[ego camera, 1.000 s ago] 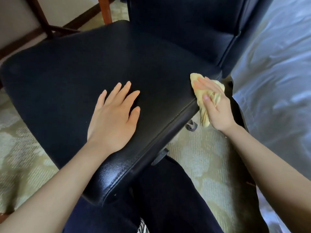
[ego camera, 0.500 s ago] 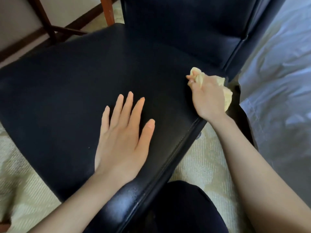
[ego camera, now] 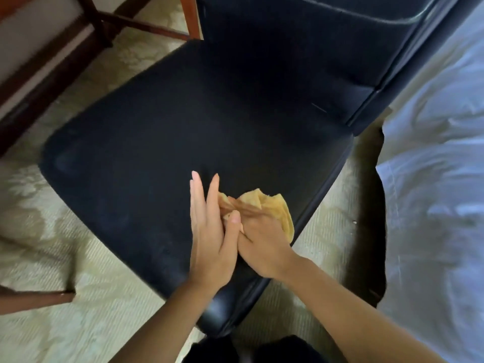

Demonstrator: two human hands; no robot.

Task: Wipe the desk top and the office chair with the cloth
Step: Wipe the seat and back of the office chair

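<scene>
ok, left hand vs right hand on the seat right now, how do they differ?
The left hand has straight fingers; the right hand has its fingers bunched on the yellow cloth. The left hand seems only to touch the cloth with its thumb; the right hand grips it. Both are over the black chair seat near its edge, touching each other.

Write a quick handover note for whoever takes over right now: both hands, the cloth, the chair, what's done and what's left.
Left hand: open, fingers straight, over the chair seat, thumb against the cloth.
Right hand: grips the bunched yellow cloth at the seat's near right part.
Done: seat wiping is under way; how much is covered cannot be told.
Left: the rest of the seat and the backrest. The desk top is not in view, so its state is unknown.
</scene>
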